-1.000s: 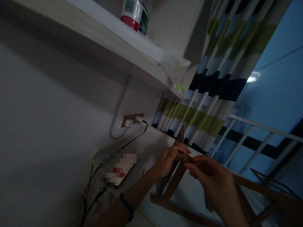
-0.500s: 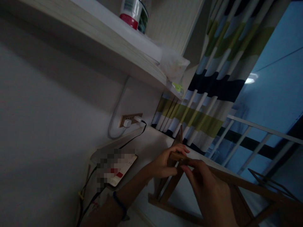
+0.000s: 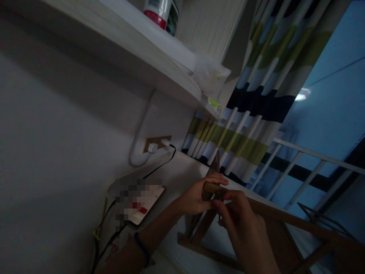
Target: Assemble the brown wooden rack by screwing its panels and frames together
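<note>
Brown wooden frame (image 3: pixel 272 214) of thin bars stands on the pale ledge (image 3: pixel 182 171) at lower centre, its top joint held up between both hands. Left hand (image 3: pixel 196 196) is closed around the upper end of the top bar, fingers curled over it, thumb underneath. Right hand (image 3: pixel 242 222) has its fingertips (image 3: pixel 225 198) pinched on the same bar at the joint, just beside the left fingers; whether it also holds something small, cannot tell.

A dark wristband (image 3: pixel 142 248) is on the left forearm. A flat white device (image 3: pixel 149 199) lies on the ledge left of the frame, with a black cable (image 3: pixel 161 165) running up to the beige wall socket (image 3: pixel 157 143). Above is a white wooden shelf (image 3: pixel 137 45) with a red-and-white canister (image 3: pixel 161 13) and a clear plastic bag (image 3: pixel 209 76). A striped curtain (image 3: pixel 256 95) hangs behind, white metal railing (image 3: pixel 299 163) to the right.
</note>
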The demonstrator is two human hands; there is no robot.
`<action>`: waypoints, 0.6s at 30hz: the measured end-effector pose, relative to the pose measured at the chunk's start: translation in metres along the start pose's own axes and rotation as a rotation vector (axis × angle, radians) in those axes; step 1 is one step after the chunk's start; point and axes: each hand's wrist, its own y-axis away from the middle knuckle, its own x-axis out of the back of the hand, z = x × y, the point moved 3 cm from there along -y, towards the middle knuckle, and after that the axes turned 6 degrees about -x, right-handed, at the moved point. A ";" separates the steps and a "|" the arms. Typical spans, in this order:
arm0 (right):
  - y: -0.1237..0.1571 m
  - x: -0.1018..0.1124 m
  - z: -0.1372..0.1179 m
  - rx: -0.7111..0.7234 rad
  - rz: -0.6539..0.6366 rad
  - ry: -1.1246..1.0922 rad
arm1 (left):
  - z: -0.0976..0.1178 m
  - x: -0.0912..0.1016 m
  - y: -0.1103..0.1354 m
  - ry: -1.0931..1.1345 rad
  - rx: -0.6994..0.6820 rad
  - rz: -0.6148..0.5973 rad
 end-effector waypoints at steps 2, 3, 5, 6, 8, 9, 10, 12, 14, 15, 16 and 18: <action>0.000 -0.002 0.000 -0.045 -0.043 -0.083 | -0.001 0.000 0.001 0.014 0.014 0.008; 0.000 -0.003 0.000 -0.058 -0.066 -0.120 | -0.001 0.000 0.001 0.013 0.024 0.001; 0.000 -0.006 -0.001 -0.076 -0.101 -0.183 | -0.002 0.001 0.002 -0.002 0.051 -0.022; 0.000 -0.007 -0.001 -0.083 -0.111 -0.210 | -0.002 0.002 0.002 -0.010 0.065 -0.032; 0.001 -0.010 -0.002 -0.097 -0.123 -0.264 | -0.002 0.002 0.002 -0.021 0.086 -0.043; 0.001 -0.011 -0.002 -0.102 -0.124 -0.292 | -0.001 0.002 0.001 -0.022 0.086 -0.044; 0.001 -0.012 -0.002 -0.102 -0.121 -0.318 | -0.001 0.002 0.001 -0.020 0.078 -0.041; 0.000 -0.014 -0.003 -0.086 -0.116 -0.355 | 0.000 0.001 0.001 -0.010 0.040 -0.035; -0.001 -0.016 -0.002 -0.072 -0.115 -0.374 | -0.001 0.001 0.001 -0.002 0.006 -0.037; -0.002 -0.017 -0.001 -0.075 -0.119 -0.384 | -0.001 0.001 0.001 -0.002 -0.002 -0.035; -0.002 -0.017 0.000 -0.083 -0.125 -0.399 | -0.001 0.001 0.002 -0.005 -0.005 -0.029; -0.003 -0.019 0.002 -0.122 -0.150 -0.437 | -0.002 0.003 0.003 -0.025 0.009 -0.018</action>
